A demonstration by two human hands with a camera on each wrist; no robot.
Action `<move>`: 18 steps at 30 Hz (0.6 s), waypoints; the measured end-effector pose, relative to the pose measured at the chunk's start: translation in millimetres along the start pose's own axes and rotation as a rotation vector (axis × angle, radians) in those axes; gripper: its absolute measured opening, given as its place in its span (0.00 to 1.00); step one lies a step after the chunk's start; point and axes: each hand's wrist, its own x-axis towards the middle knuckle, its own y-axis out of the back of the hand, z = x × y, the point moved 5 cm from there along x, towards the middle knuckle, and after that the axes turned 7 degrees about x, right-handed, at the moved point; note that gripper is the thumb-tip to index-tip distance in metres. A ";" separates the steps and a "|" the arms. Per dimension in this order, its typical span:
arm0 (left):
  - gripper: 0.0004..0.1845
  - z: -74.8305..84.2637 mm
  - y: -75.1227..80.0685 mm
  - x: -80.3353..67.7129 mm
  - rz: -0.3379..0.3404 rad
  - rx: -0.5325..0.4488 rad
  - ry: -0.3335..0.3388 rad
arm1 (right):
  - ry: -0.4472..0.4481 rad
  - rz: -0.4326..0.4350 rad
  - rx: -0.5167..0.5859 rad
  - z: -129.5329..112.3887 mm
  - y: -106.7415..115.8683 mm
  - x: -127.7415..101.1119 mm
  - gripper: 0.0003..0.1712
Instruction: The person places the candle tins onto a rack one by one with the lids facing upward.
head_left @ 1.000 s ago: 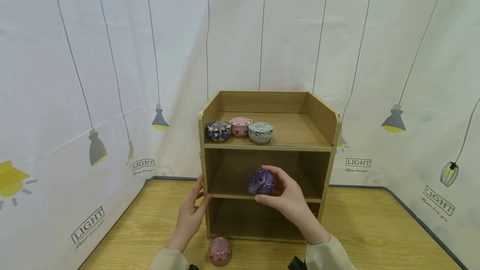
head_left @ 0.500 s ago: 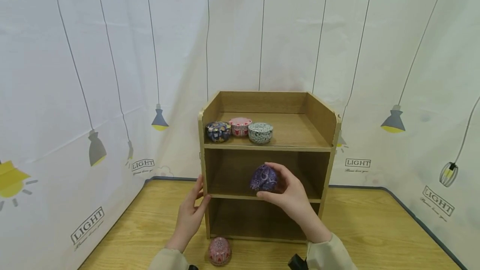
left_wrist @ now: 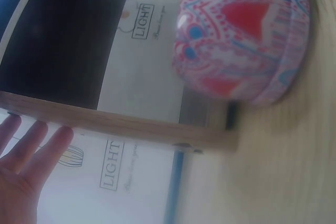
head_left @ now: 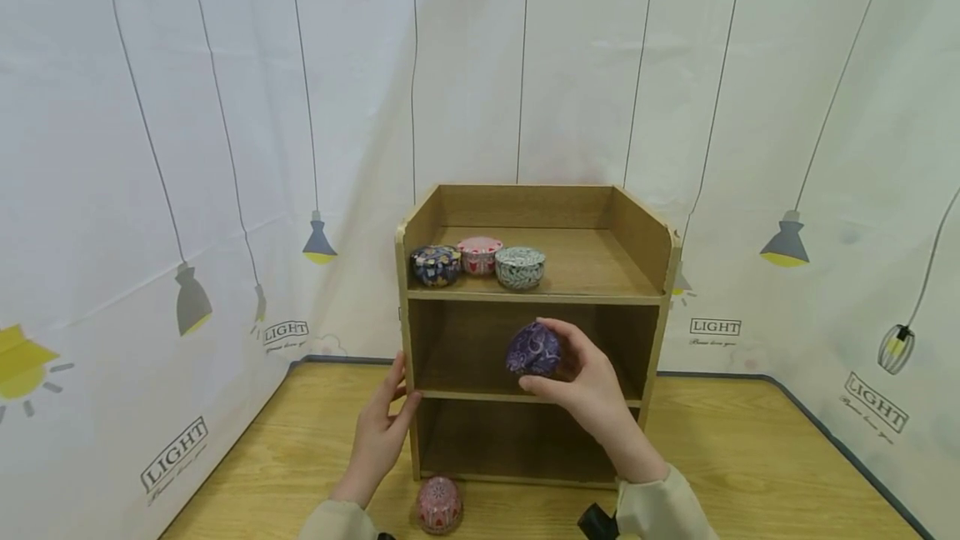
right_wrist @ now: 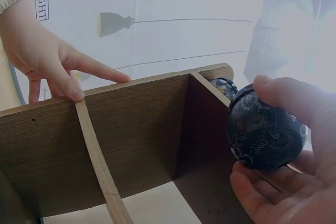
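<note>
A dark purple patterned round tin (head_left: 533, 349) is gripped between the thumb and fingers of my right hand (head_left: 592, 394), held in front of the middle shelf of a wooden shelf unit (head_left: 536, 299). In the right wrist view the tin (right_wrist: 268, 129) looks nearly black with pale swirls. My left hand (head_left: 380, 432) rests against the unit's left side panel, its thumb on the front edge by the middle shelf board. A pink patterned tin (head_left: 439, 505) sits on the table near the unit's lower left corner; the left wrist view shows this tin (left_wrist: 241, 35) close up.
On the top shelf stand a dark blue floral tin (head_left: 437, 265), a pink tin (head_left: 480, 256) and a green-white leaf-patterned tin (head_left: 521, 267), grouped at the left. The unit stands on a wooden table (head_left: 720, 457), with a lamp-printed white backdrop (head_left: 570, 65) behind.
My right hand has moved slightly up and to the right with the purple tin, which has turned a little. The left hand stays on the side panel.
</note>
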 end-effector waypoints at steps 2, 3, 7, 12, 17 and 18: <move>0.31 -0.3 -0.1 -0.1 -0.001 0.001 0.003 | 0.002 0.003 -0.002 -1.3 1.1 0.5 0.40; 0.31 -0.5 -0.2 -0.2 -0.001 0.001 0.004 | 0.002 0.005 -0.001 -1.9 1.6 0.8 0.40; 0.31 -1.5 -0.8 -0.4 0.003 -0.003 -0.001 | -0.001 0.010 -0.004 -4.0 3.5 1.9 0.40; 0.31 -1.7 -1.4 -0.7 0.011 -0.011 -0.014 | -0.005 0.025 -0.016 -6.4 6.1 2.5 0.40; 0.31 -1.4 -1.4 -0.4 0.013 -0.019 -0.012 | -0.008 0.045 -0.023 -9.9 9.4 3.4 0.40; 0.31 -1.4 -1.5 -0.3 0.012 -0.020 -0.011 | -0.006 0.047 -0.020 -10.7 9.9 3.5 0.40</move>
